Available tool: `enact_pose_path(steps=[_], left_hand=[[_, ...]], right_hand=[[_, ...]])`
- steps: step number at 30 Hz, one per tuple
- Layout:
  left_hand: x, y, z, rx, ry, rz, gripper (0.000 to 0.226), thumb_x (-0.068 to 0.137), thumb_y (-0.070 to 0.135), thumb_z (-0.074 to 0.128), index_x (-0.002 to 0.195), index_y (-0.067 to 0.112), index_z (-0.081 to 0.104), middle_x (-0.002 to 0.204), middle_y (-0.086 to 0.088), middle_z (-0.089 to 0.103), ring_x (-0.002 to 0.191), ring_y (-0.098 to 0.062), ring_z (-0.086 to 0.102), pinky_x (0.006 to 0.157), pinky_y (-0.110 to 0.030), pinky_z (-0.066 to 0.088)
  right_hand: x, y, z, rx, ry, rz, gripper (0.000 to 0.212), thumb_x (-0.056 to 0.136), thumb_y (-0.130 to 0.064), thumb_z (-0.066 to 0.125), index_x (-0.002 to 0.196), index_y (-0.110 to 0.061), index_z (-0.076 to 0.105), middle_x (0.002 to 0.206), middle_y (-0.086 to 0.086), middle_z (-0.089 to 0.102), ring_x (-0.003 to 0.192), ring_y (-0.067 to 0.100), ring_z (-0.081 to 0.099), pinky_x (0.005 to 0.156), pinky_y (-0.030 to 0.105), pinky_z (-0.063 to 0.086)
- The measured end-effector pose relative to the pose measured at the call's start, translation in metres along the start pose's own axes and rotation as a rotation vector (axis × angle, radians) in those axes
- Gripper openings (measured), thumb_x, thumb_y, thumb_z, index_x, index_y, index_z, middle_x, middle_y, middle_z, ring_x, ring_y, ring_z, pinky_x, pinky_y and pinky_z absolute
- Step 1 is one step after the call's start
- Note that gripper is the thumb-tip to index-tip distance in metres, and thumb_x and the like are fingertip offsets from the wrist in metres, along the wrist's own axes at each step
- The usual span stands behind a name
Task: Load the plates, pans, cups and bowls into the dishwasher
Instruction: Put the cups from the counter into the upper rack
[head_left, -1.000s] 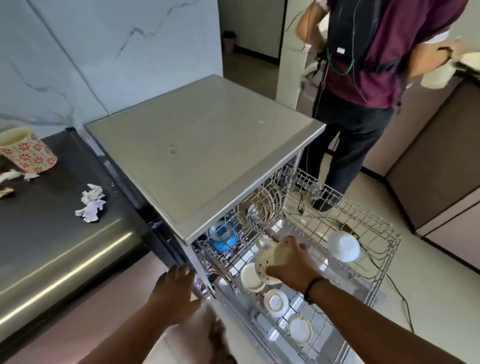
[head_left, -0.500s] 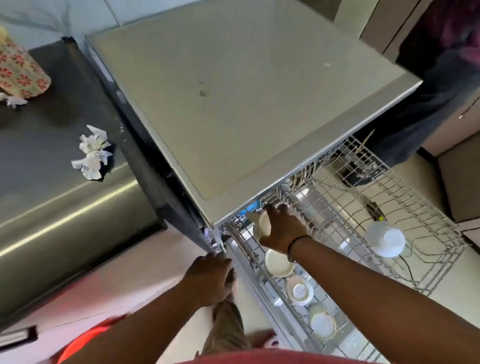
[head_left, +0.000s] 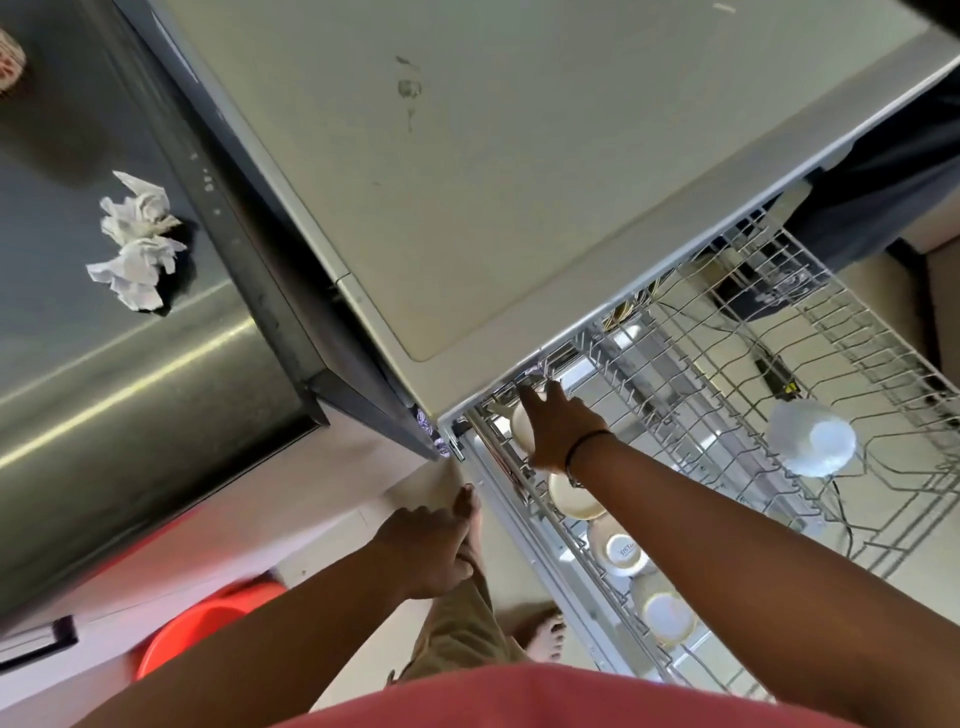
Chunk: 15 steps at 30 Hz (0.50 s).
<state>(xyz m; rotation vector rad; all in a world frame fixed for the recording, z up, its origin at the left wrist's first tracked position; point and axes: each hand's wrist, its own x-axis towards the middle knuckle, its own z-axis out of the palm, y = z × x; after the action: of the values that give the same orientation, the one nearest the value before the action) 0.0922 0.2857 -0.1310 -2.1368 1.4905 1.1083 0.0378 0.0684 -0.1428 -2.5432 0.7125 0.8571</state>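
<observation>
The dishwasher's wire upper rack (head_left: 878, 348) is pulled out below its grey top (head_left: 519, 182). My right hand (head_left: 561, 431) lies over a cream cup (head_left: 521, 428) at the rack's back left corner, just under the top's edge, gripping it. Behind it along the rack's left side stand three upturned cups: a cream cup (head_left: 574, 501), a white one (head_left: 621, 553) and another (head_left: 665, 613). An upturned white bowl (head_left: 810, 439) sits toward the right of the rack. My left hand (head_left: 431, 551) hangs beside the rack's left rail, holding nothing.
A steel counter (head_left: 104, 364) to the left carries crumpled tissues (head_left: 137, 249) and a floral cup (head_left: 10, 62) at the frame's edge. A red bucket (head_left: 197, 629) stands on the floor below it. Another person's dark trousers (head_left: 883, 182) are behind the rack. My bare foot (head_left: 545, 634) is beside the rack.
My view has tilted down and closer. My right hand has carried the cream cup farther back into the rack's left corner. My left hand has stayed beside the rack.
</observation>
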Motion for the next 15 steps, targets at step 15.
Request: enact_pose_path(steps=[15], left_hand=[[-0.051, 0.032, -0.052, -0.179, 0.554, 0.094, 0.039, 0.091, 0.049, 0.045, 0.116, 0.021, 0.056, 0.108, 0.000, 0.064, 0.098, -0.020, 0.060, 0.082, -0.029, 0.046]], right_hand=[[-0.087, 0.047, -0.038, 0.264, 0.290, 0.142, 0.091, 0.079, -0.049, 0.069, 0.149, -0.020, 0.018, 0.141, 0.018, 0.043, 0.124, 0.037, 0.047, 0.100, 0.050, 0.045]])
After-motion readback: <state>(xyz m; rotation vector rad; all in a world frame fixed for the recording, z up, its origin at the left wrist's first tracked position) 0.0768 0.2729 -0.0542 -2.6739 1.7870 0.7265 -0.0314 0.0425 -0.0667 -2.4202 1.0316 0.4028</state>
